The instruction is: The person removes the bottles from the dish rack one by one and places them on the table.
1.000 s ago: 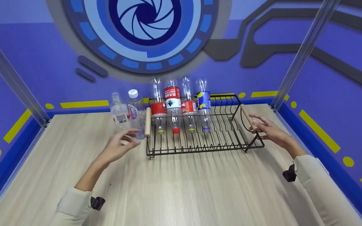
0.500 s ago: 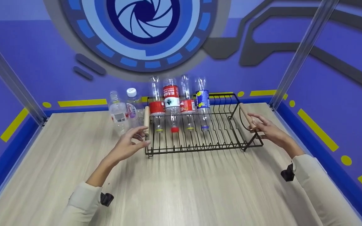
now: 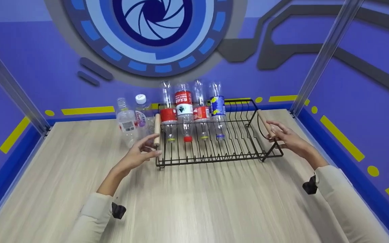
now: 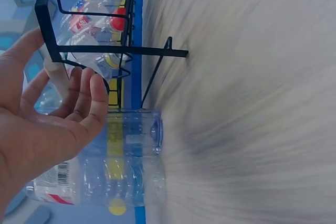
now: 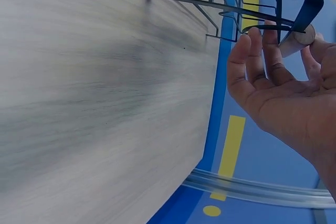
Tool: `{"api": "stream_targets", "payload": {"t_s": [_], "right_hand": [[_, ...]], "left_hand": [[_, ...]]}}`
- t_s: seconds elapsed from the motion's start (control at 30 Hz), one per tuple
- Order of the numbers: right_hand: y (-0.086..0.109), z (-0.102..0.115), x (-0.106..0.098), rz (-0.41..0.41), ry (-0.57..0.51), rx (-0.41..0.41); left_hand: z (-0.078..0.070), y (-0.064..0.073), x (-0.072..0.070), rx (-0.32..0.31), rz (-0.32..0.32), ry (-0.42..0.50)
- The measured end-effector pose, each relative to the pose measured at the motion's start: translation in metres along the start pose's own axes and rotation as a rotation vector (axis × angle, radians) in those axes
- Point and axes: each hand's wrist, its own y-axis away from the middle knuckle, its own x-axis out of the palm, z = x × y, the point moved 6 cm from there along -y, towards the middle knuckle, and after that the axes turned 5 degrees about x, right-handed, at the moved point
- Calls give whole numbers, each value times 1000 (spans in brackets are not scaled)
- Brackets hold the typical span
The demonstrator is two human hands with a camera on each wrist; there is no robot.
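Note:
A black wire dish rack (image 3: pixel 211 162) stands on the table with a wooden handle at each end. My left hand (image 3: pixel 137 157) holds the left handle (image 3: pixel 157 125) near its front end, fingertips on the wood and thumb at the black frame in the left wrist view. At the other end, my right hand (image 3: pixel 290 140) grips the right handle (image 3: pixel 264 121) between thumb and fingers; its other fingers curl loosely in the right wrist view. Several clear plastic bottles lean caps-down in the rack, among them a red-and-white labelled one (image 3: pixel 184 108) and a blue-labelled one (image 3: pixel 217 105).
Left of the rack, an uncapped clear bottle (image 3: pixel 127 125) and a white-capped bottle (image 3: pixel 141 99) stand upright, close to the left hand. The wood-grain table (image 3: pixel 211 202) extends in front. A blue patterned wall (image 3: pixel 275 89) rises just behind the rack.
My left hand has moved right, from in front of the standing bottles to the left handle, and its fingers have closed on it. The right hand stays at its handle.

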Motion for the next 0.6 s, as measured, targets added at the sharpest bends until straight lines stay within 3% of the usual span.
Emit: {"api": "stream_targets", "payload": {"t_s": [0.23,0.6], "right_hand": [[3,9,-3,-47,129,-38],[3,52,-19,-145,404,-129]], "left_hand": [[2,1,0,-30,20,19],[5,3,0,-112,-5,74]]}}
